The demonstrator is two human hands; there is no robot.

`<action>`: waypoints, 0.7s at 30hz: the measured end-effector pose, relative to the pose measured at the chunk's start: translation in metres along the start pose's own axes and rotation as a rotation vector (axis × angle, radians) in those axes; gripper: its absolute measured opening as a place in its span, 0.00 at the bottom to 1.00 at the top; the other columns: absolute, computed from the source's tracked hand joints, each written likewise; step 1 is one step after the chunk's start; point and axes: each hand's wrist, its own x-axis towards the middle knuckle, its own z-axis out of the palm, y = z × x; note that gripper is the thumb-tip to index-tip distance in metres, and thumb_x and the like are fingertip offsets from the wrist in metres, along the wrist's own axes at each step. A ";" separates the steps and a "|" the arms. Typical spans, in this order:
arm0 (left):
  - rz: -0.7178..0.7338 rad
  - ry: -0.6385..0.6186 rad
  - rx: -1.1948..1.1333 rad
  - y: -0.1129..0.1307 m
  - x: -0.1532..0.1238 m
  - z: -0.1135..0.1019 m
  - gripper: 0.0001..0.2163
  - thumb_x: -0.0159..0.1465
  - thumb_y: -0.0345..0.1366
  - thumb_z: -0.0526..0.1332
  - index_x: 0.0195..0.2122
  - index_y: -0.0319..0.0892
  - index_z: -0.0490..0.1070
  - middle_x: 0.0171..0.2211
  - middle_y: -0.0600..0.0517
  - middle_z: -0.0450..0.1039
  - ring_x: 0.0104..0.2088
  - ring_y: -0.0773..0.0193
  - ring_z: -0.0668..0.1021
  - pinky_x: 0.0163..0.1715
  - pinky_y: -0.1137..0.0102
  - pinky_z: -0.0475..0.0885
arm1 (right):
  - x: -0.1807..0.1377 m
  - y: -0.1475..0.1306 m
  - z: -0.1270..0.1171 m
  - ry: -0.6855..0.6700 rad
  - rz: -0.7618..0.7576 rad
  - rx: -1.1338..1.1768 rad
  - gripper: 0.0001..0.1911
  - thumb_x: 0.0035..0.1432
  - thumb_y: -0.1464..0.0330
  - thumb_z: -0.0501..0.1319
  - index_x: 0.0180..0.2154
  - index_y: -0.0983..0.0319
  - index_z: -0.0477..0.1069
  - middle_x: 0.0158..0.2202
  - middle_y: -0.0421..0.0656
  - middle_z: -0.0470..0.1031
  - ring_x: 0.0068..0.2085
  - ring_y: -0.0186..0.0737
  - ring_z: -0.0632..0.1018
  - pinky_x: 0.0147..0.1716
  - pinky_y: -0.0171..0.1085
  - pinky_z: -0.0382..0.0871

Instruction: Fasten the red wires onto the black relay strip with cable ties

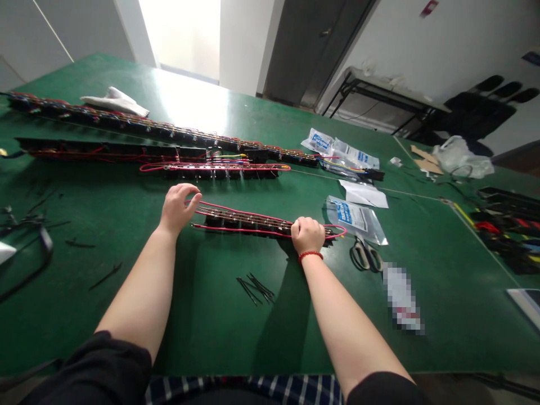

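Observation:
A wiring harness (pixel 248 221) lies on the green table mat (pixel 219 315) between my hands, with pink wire looped around a row of black connectors and bare metal strips. My right hand (pixel 307 235), wearing a red bead bracelet, curls tightly over the harness's right end. My left hand (pixel 178 209) sits at its left end, with the fingertips at the pink wire. Whether those fingers pinch the wire is hard to tell. A small bundle of black cable ties (pixel 255 289) lies just below the harness.
Longer harnesses (pixel 160 132) stretch across the mat ahead. Black-handled scissors (pixel 365 254) and a plastic bag (pixel 356 221) lie to the right. Loose black cable ties (pixel 105 275) lie to the left. Further wire bundles (pixel 506 228) sit at the far right edge.

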 end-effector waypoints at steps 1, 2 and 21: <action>0.042 0.098 0.073 0.010 -0.005 -0.001 0.14 0.65 0.48 0.56 0.40 0.44 0.73 0.45 0.47 0.76 0.50 0.53 0.74 0.55 0.57 0.66 | 0.000 -0.001 -0.001 -0.003 0.005 0.003 0.14 0.65 0.64 0.51 0.31 0.60 0.72 0.32 0.45 0.75 0.34 0.42 0.67 0.36 0.41 0.49; 0.080 0.151 0.106 0.022 -0.012 -0.002 0.13 0.66 0.47 0.57 0.41 0.44 0.73 0.45 0.46 0.76 0.51 0.52 0.74 0.57 0.55 0.64 | 0.000 -0.001 -0.001 -0.009 0.009 0.007 0.14 0.65 0.64 0.51 0.31 0.61 0.72 0.32 0.46 0.75 0.34 0.42 0.68 0.36 0.41 0.49; 0.426 -0.593 0.165 0.131 -0.146 0.046 0.06 0.69 0.40 0.59 0.39 0.47 0.75 0.40 0.51 0.77 0.42 0.59 0.75 0.43 0.62 0.67 | -0.002 -0.002 0.000 -0.013 0.025 0.058 0.16 0.65 0.62 0.50 0.34 0.62 0.73 0.35 0.47 0.77 0.37 0.44 0.70 0.38 0.41 0.50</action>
